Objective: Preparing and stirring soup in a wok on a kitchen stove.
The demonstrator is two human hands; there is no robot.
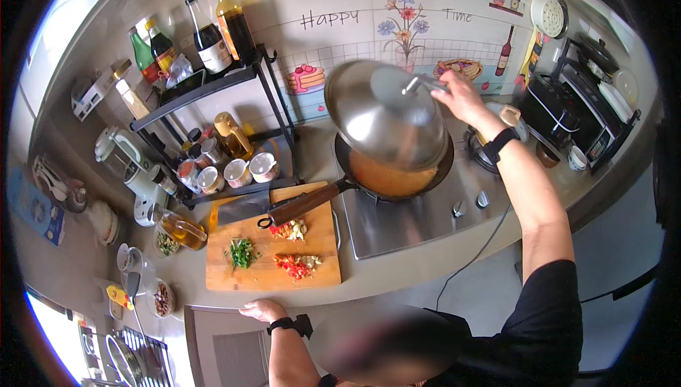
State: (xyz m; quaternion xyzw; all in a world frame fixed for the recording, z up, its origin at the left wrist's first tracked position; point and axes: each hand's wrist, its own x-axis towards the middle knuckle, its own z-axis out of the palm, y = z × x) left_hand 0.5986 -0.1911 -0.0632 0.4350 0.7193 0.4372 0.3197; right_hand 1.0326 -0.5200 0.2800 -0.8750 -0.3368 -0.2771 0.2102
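Note:
My right hand point(460, 97) grips the handle of a domed metal lid point(383, 115). The lid is tilted above a dark wok point(449, 155) and covers its back part from view. Orange-brown liquid point(391, 174) shows in the wok, which sits on a steel gas stove point(372, 232). Its wooden handle point(311, 203) reaches over a wooden cutting board point(255, 278). Chopped green herbs point(242, 253), chopped red pepper pieces with pale bits point(297, 266) and a cleaver point(245, 207) lie on the board. My left hand point(264, 310) rests at the counter's front edge, holding nothing visible.
A black rack point(199, 102) with bottles and seasoning jars stands behind the board. An oil jug point(183, 229) and bowls of ingredients point(161, 298) are at the left. Right of the wok are a second burner point(479, 155) and a black oven point(590, 110). A cable point(487, 243) hangs over the counter front.

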